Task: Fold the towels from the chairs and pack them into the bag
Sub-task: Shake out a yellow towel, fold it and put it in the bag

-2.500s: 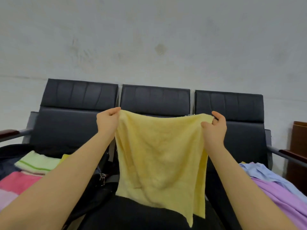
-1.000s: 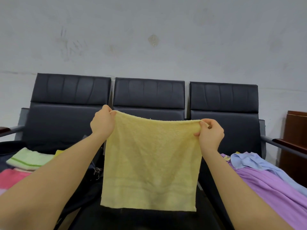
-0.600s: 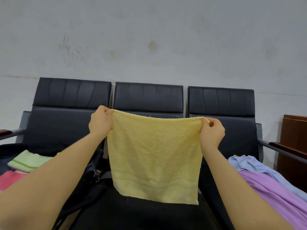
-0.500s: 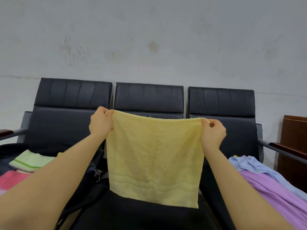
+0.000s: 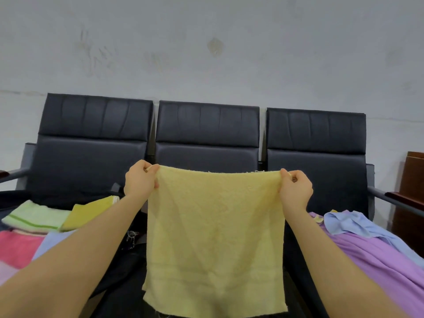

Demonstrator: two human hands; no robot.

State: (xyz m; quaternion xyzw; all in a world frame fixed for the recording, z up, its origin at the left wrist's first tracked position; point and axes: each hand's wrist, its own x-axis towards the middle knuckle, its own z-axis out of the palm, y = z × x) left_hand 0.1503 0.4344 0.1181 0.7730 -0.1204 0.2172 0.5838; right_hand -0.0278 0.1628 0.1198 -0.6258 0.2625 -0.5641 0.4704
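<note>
Nubby matt terry yellow towel (image 5: pixel 213 237), smooth faintly glossy black leather chairs (image 5: pixel 207 136), rough scuffed wall (image 5: pixel 206 53)

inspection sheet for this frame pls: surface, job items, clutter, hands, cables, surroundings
Surface: three joined black chairs; middle seat mostly hidden behind the towel.
Job's things: yellow towel held spread, hanging flat; folded green-striped towel, mustard towel and pink towel lie at the left; dark bag beside them.
Clutter: purple cloth and light blue cloth heaped on the right seat.
Hands: left hand and right hand each pinch a top corner.
Cables: nothing seen.
Surroundings: grey wall, brown wooden furniture at the right.
</note>
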